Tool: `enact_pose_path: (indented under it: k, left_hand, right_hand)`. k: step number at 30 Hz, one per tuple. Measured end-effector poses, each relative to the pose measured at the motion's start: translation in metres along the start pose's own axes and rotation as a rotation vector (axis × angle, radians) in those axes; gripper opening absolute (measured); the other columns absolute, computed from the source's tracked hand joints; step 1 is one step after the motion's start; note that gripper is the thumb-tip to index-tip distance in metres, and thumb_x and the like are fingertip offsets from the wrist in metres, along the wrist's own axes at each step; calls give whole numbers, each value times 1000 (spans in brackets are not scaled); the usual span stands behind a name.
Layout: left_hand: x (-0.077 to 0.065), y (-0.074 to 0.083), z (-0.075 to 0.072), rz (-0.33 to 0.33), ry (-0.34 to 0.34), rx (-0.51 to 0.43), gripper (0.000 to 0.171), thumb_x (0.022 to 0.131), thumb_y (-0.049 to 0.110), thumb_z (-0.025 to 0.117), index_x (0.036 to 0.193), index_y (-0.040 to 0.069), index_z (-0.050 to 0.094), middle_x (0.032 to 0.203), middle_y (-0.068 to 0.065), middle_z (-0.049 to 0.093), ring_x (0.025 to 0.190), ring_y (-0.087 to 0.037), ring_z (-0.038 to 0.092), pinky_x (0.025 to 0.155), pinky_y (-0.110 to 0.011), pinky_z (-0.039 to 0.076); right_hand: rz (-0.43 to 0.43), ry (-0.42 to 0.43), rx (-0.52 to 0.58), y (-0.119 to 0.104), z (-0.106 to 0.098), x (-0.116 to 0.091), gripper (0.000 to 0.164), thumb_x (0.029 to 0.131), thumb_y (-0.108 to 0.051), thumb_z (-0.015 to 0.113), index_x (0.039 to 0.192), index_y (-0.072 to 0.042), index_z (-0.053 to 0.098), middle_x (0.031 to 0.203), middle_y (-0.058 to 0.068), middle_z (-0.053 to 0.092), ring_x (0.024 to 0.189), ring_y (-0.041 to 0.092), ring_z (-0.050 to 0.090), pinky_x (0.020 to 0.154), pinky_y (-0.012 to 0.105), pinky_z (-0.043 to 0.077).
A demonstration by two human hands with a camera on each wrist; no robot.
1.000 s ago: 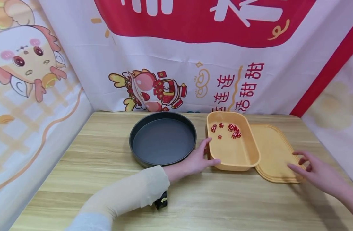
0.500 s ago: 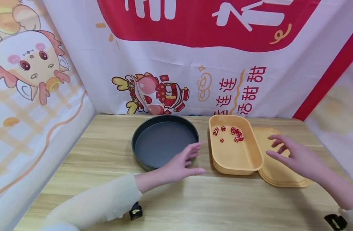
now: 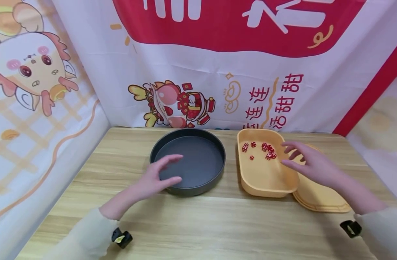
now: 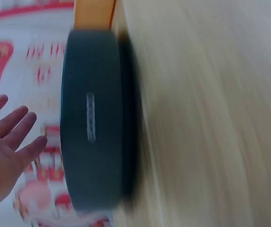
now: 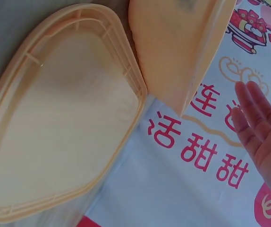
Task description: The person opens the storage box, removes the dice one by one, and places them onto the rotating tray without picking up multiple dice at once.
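Note:
In the head view my left hand (image 3: 154, 177) hovers over the near left rim of a round dark pan (image 3: 193, 159), thumb and fingers spread, holding nothing. The left wrist view shows the same fingers apart beside the pan's outer wall (image 4: 90, 175). My right hand (image 3: 307, 162) is held in the air by the right side of a rectangular orange container (image 3: 266, 177), its fingers slightly bent with nothing in them. Several red dice (image 3: 269, 151) lie inside the container toward its far end. The orange lid (image 3: 322, 195) lies flat to the right, partly hidden beneath my right forearm.
Everything stands on a wood-grain table (image 3: 198, 224). A white printed cloth (image 3: 224, 90) hangs right behind the pan and container, and another cloth (image 3: 72, 144) borders the left side. A black strap piece (image 3: 122, 237) hangs at the left cuff.
My left hand has left the container's left rim and moved left over the pan. My right hand has moved left from the lid's right edge to the container. The container and dice appear unmoved.

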State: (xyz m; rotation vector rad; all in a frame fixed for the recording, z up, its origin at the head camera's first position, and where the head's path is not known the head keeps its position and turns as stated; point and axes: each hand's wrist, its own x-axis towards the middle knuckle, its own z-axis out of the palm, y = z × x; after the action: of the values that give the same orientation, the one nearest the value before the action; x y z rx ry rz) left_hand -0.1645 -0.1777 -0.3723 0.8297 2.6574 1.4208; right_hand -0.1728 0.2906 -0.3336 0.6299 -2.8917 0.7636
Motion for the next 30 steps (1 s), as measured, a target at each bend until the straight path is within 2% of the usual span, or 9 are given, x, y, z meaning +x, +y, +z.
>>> enact_pose_path:
  k: [4,8,12,17,25,30]
  left_hand:
    - [-10,-23,-20,-40,91,63,61,86,18,76,141,14,48,145,-7,47,135,-28,39,107,-56,34]
    - [-18,-45,-37,-115,113,80,67,86,22,76,144,14,43,150,-12,39,140,-33,30,108,-59,30]
    - [-19,-64,-48,-194,75,24,73,87,21,75,148,13,36,154,-14,32,140,-40,26,105,-65,29]
    - [-16,-81,-54,-227,-1,-52,78,87,18,75,151,11,29,154,-21,27,136,-47,28,102,-66,33]
    - [-12,-91,-54,-267,-71,-97,81,87,22,75,151,8,27,152,-29,25,136,-49,29,107,-62,27]
    - [-11,-93,-53,-281,-87,-120,81,88,22,74,151,6,26,153,-29,22,137,-48,26,110,-58,24]
  right_hand:
    - [-26,26,16,-1,5,8,52,91,-32,69,132,-6,51,113,10,64,95,25,63,79,51,53]
    - [-57,17,43,-1,11,19,49,91,-29,71,130,-6,53,112,9,64,95,24,63,79,48,53]
    - [-66,-26,77,0,19,30,49,90,-31,72,129,-7,54,113,8,63,96,25,63,81,47,53]
    - [-81,-67,98,6,36,42,51,89,-34,72,129,-8,54,116,9,62,98,28,63,84,48,51]
    - [-141,-109,128,13,67,54,49,86,-27,76,125,-4,56,117,15,60,100,35,61,85,51,51]
    - [-98,-137,140,16,78,56,56,86,-25,76,130,-1,52,123,20,57,107,39,59,91,56,47]
